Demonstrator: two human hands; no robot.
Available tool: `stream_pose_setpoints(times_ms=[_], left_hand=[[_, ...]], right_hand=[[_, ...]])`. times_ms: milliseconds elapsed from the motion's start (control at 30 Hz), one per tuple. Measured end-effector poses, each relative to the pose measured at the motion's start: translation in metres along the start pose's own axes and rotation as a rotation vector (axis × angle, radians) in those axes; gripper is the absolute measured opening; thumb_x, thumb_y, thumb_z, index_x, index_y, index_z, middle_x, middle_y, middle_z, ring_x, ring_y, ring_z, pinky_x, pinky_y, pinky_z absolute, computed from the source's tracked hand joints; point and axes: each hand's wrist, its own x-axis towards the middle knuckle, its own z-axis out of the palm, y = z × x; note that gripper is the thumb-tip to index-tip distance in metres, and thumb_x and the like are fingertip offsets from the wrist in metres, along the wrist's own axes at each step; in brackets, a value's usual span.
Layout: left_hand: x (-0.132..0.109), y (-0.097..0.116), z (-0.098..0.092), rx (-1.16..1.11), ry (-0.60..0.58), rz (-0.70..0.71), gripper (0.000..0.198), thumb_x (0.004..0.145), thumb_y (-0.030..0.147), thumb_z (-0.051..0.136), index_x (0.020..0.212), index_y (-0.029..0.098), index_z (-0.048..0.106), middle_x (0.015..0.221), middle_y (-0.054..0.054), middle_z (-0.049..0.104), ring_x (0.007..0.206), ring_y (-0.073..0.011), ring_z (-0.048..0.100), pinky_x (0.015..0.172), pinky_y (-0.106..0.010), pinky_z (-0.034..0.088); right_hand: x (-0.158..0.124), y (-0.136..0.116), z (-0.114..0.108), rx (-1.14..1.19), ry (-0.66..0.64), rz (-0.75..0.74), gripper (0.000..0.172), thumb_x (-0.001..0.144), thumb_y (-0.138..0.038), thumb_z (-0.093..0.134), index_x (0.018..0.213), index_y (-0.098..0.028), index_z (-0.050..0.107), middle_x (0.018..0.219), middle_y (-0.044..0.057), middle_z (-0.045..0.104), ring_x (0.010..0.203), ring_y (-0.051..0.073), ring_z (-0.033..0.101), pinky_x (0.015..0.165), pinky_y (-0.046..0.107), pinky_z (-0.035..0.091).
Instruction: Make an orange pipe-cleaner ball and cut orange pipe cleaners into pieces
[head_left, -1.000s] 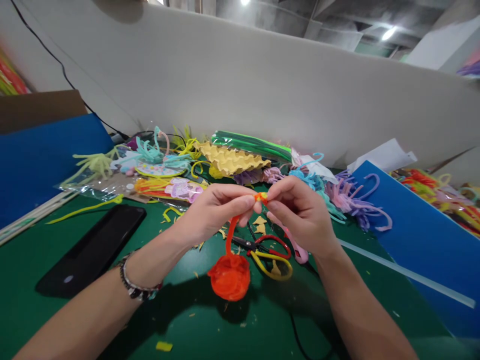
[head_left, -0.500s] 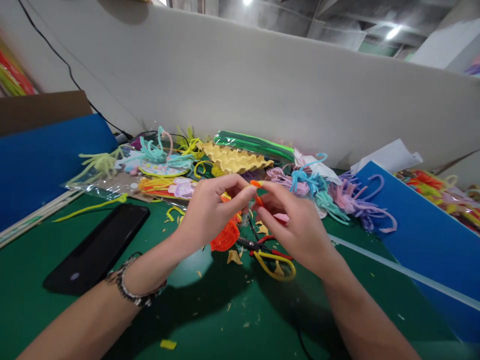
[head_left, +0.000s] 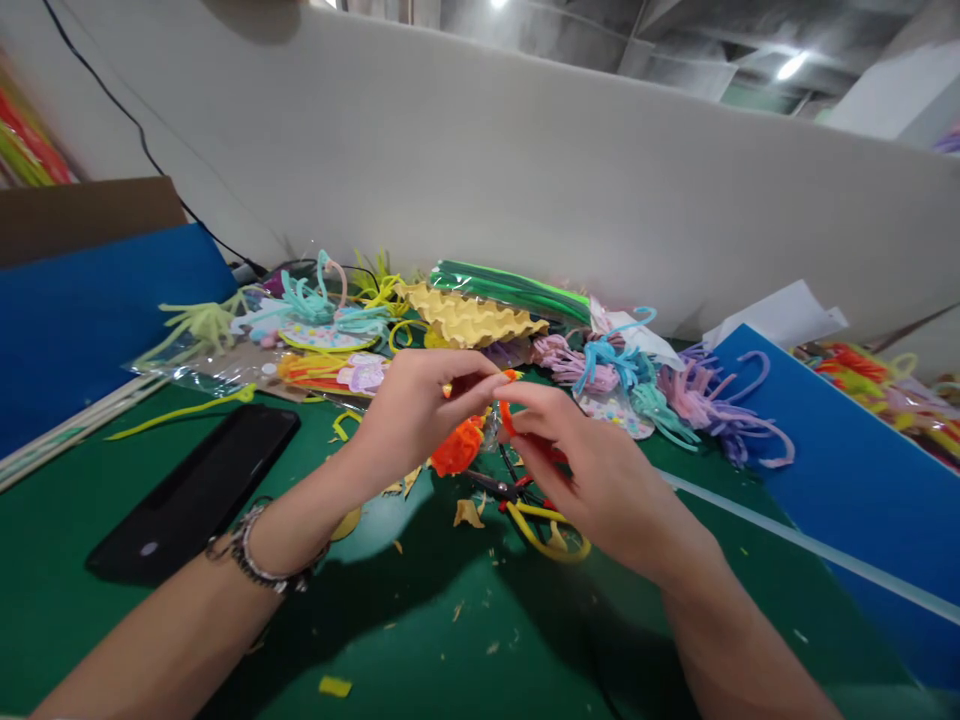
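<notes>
While working low over the green felt table top (head_left: 420, 640), left a small yellow paper scrap (head_left: 334, 686) lying at the near edge. Wore a beaded bracelet (head_left: 251, 560) on the left wrist. Kept a black slab-shaped phone (head_left: 196, 490) flat on the felt, off to the left.

Pinched the orange fuzzy pipe-cleaner piece (head_left: 459, 445) with the left hand (head_left: 420, 410), thumb and forefinger narrowed tight on its thin stem, puffy ball end tucked just under the palm. Met it with the right hand (head_left: 592, 470), fingertips closed on the same orange stem, right against the left thumb. Held all of it just above the hand tool with red and yellow loop handles (head_left: 551, 535), down on the felt.

Further back, heaped together: yellow corrugated foam sheet (head_left: 469, 318), green pipe-cleaner pack (head_left: 510, 285), purple curled pipe-cleaner bunches (head_left: 720, 400). Shut in behind by a white partition board (head_left: 525, 170).
</notes>
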Motion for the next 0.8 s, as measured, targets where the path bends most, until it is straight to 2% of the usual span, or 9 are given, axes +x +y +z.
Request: stream_pose_setpoints(times_ms=[100,233,333,400,500,567,700,800], left_hand=[[0.003,-0.001,-0.002,-0.197,-0.077,-0.108,0.016,0.076,0.022,0.051,0.066,0.015,0.062,0.055,0.003,0.059,0.050,-0.0069,0.050,0.047,-0.017,0.036],[0.004,-0.003,-0.006,-0.497,-0.251,-0.224,0.020,0.077,0.029,0.051,0.065,0.016,0.060,0.047,0.005,0.052,0.041,-0.0053,0.044,0.039,-0.017,0.032],[0.003,-0.005,-0.006,-0.662,-0.364,-0.232,0.018,0.078,0.027,0.050,0.066,0.018,0.061,0.045,0.006,0.047,0.040,-0.0049,0.041,0.040,-0.017,0.032],[0.002,-0.005,-0.005,-0.744,-0.417,-0.247,0.019,0.078,0.025,0.048,0.066,0.018,0.060,0.044,0.006,0.044,0.040,-0.0049,0.039,0.041,-0.017,0.032],[0.001,-0.006,-0.001,-0.859,-0.462,-0.300,0.020,0.079,0.026,0.047,0.065,0.018,0.060,0.043,0.006,0.042,0.040,-0.0054,0.035,0.041,-0.018,0.030],[0.001,-0.007,0.002,-0.945,-0.472,-0.349,0.020,0.079,0.025,0.047,0.065,0.018,0.060,0.044,0.006,0.042,0.041,-0.0055,0.035,0.041,-0.018,0.028],[0.001,-0.009,0.008,-1.144,-0.482,-0.450,0.017,0.076,0.023,0.052,0.063,0.016,0.061,0.043,0.006,0.043,0.042,-0.0045,0.035,0.043,-0.017,0.028],[0.000,-0.010,0.010,-1.225,-0.494,-0.483,0.016,0.073,0.024,0.056,0.062,0.014,0.061,0.042,0.006,0.044,0.044,-0.0038,0.037,0.047,-0.015,0.031]], right_hand=[[-0.001,0.005,-0.009,0.049,-0.017,-0.126,0.038,0.085,-0.022,0.042,0.123,-0.022,0.035,0.084,0.000,0.064,0.073,0.012,0.062,0.060,0.020,0.047],[0.002,0.018,-0.018,0.067,0.211,-0.293,0.031,0.085,-0.009,0.033,0.105,-0.022,0.052,0.094,0.003,0.063,0.087,0.011,0.060,0.072,0.023,0.048],[0.007,0.025,-0.014,-0.017,0.276,-0.339,0.032,0.083,-0.003,0.034,0.097,-0.021,0.056,0.102,0.005,0.061,0.098,0.012,0.056,0.081,0.026,0.046],[0.010,0.027,-0.007,-0.013,0.308,-0.362,0.026,0.081,-0.006,0.044,0.097,-0.020,0.057,0.096,0.003,0.064,0.093,0.011,0.057,0.080,0.024,0.046],[0.011,0.029,0.001,-0.010,0.391,-0.432,0.024,0.077,-0.007,0.053,0.097,-0.019,0.057,0.086,0.002,0.066,0.084,0.011,0.060,0.074,0.022,0.049],[0.009,0.030,0.004,-0.063,0.433,-0.491,0.027,0.076,-0.006,0.053,0.100,-0.018,0.057,0.087,0.004,0.066,0.083,0.012,0.060,0.071,0.024,0.050],[0.006,0.032,0.005,-0.195,0.451,-0.553,0.029,0.076,-0.006,0.055,0.103,-0.015,0.056,0.092,0.008,0.066,0.089,0.015,0.060,0.072,0.027,0.050],[0.006,0.032,0.005,-0.176,0.445,-0.548,0.028,0.076,-0.005,0.053,0.103,-0.013,0.056,0.092,0.010,0.065,0.090,0.015,0.059,0.074,0.027,0.050]])
